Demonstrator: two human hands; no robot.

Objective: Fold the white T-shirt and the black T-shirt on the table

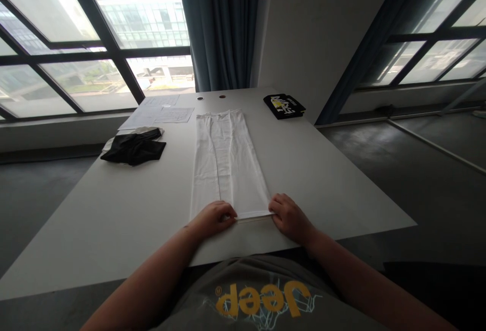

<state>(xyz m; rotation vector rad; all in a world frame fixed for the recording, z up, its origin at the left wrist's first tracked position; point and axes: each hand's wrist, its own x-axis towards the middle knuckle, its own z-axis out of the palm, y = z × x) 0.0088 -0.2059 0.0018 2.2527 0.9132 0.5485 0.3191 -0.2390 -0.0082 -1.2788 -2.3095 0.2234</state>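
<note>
A thin white garment (243, 169) lies flat and lengthwise on the white table (319, 179), with long fold lines running down it. Its gathered end is at the far side and a straight hem faces me. My left hand (216, 217) pinches this near hem around its middle, fingers closed on the cloth. At the hem's right corner, my right hand (288, 216) has its fingers closed on the edge. Between the two hands the hem is stretched straight.
A crumpled black cloth item (134, 148) lies on the left, over something pale. Paper sheets (172, 115) are behind it. A folded black garment with a white and yellow print (284, 106) sits at the far right. Windows and a blue curtain (224, 27) stand beyond the table.
</note>
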